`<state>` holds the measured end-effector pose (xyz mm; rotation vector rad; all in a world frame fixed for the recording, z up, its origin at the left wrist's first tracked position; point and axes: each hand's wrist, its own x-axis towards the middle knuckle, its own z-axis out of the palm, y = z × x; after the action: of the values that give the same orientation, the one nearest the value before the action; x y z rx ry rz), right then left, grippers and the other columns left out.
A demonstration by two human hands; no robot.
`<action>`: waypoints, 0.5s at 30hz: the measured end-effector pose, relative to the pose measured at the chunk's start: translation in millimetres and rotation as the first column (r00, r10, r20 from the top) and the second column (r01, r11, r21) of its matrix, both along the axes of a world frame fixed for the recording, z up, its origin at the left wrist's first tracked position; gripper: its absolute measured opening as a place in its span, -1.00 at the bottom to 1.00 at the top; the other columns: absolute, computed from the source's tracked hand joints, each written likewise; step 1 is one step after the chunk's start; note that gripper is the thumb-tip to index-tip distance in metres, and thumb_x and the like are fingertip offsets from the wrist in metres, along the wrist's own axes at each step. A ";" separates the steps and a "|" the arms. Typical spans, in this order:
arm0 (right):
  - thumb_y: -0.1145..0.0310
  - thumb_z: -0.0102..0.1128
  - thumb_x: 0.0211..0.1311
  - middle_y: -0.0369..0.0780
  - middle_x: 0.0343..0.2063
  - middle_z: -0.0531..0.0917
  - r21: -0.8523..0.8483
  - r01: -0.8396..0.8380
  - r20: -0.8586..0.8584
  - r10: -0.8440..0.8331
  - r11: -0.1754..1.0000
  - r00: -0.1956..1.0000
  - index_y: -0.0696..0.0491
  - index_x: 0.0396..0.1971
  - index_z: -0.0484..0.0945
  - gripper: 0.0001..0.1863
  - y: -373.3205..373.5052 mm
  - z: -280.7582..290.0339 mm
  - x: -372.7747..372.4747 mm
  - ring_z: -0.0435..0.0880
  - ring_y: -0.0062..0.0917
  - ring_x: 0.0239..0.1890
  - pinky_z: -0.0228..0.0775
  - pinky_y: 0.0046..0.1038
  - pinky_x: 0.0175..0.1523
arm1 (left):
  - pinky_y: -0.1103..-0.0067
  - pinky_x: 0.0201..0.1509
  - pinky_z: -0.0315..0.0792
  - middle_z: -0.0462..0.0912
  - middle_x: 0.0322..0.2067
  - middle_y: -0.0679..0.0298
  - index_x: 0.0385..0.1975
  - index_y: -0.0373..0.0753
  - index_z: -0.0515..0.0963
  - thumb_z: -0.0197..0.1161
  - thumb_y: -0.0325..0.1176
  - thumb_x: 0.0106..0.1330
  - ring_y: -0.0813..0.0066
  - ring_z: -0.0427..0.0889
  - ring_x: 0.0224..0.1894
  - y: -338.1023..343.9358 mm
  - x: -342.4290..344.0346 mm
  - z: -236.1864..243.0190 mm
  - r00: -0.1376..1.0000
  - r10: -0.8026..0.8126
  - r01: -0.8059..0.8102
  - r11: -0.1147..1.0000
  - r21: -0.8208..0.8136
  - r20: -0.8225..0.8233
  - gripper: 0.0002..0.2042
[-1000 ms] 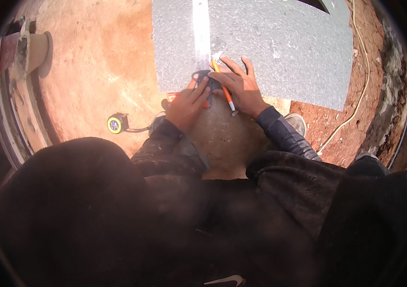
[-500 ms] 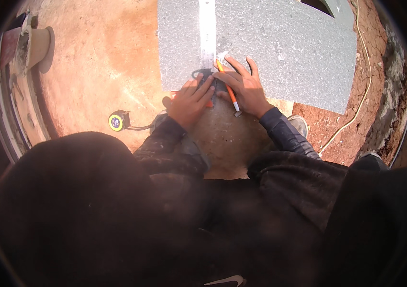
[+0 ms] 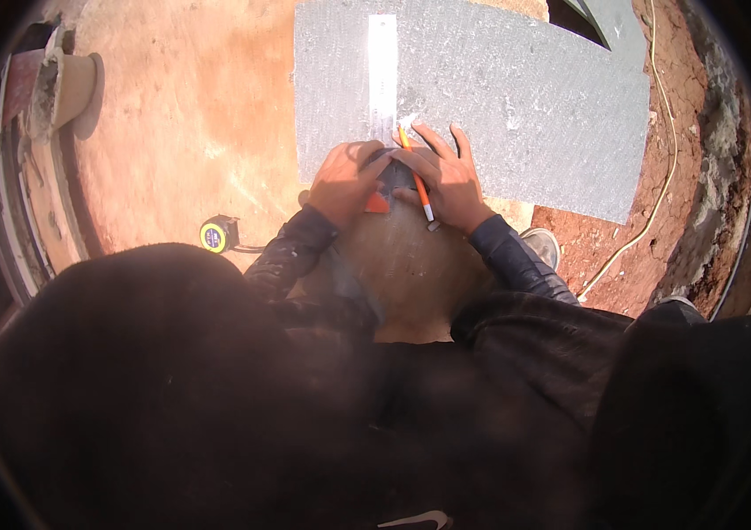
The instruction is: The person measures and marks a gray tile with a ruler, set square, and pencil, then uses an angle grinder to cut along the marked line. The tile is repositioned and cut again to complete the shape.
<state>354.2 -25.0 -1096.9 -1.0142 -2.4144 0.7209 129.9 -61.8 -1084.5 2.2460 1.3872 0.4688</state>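
Grey stone slab [image 3: 525, 115] lay flat in front of the person, its near edge just beyond the wrists, with tan floor [image 3: 181, 97] to its left and red earth to its right. A straight ruler [image 3: 382, 75] already rested lengthwise on it, its near end hidden under the hands. The left hand [image 3: 346, 181] was partly curled over that end, thumb side inward; whether its fingers gripped anything or only pressed could not be told. The right hand [image 3: 455, 181] was half open, fingers spread, with an orange pencil [image 3: 418, 177] held between thumb and fingers, its upper end close beside the ruler. An orange-red piece [image 3: 377, 202] showed below the left hand; its link to the ruler was hidden.

By appearance, the setting-out was ready: ruler placed, pencil in hand. No finished line could be made out along the ruler, so the marking seemed left to do or only begun. A tape measure [image 3: 218, 234] lay apart on the floor.
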 end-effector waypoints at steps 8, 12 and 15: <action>0.08 0.44 0.01 -0.30 0.06 0.61 -0.020 -0.016 0.033 0.017 1.000 0.999 -0.13 0.05 0.51 -0.44 1.0 3.0 -1.6 0.36 -0.30 0.35 -0.01 0.20 0.36 | 0.04 0.50 -0.06 -0.01 0.48 0.07 0.43 -0.09 0.13 0.59 -0.12 -0.14 -0.01 -0.08 0.52 27.9 -10.3 5.6 0.988 0.036 -0.068 0.973 -0.219 -0.149 0.05; 0.06 0.43 0.02 -0.29 0.05 0.61 -0.014 -0.021 0.068 0.022 1.000 0.997 -0.13 0.05 0.50 -0.44 1.5 4.6 -1.7 0.35 -0.31 0.36 -0.01 0.17 0.36 | 0.04 0.52 -0.09 0.00 0.48 0.08 0.44 -0.10 0.13 0.59 -0.09 -0.14 0.02 -0.08 0.53 30.5 -10.7 6.8 0.984 0.027 -0.070 0.966 -0.247 -0.174 0.06; 0.06 0.42 0.03 -0.28 0.02 0.63 -0.017 -0.024 0.083 0.025 1.000 0.996 -0.14 0.06 0.49 -0.44 2.9 5.2 -2.1 0.35 -0.31 0.36 -0.01 0.17 0.36 | 0.03 0.51 -0.07 0.02 0.48 0.09 0.43 -0.11 0.14 0.59 -0.09 -0.14 0.04 -0.06 0.52 31.1 -9.5 7.7 0.982 0.026 -0.074 0.964 -0.254 -0.186 0.05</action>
<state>352.2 -22.1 -1091.8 -1.0419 -2.5004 0.7209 120.3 -30.7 -1076.9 2.0832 1.5023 0.0902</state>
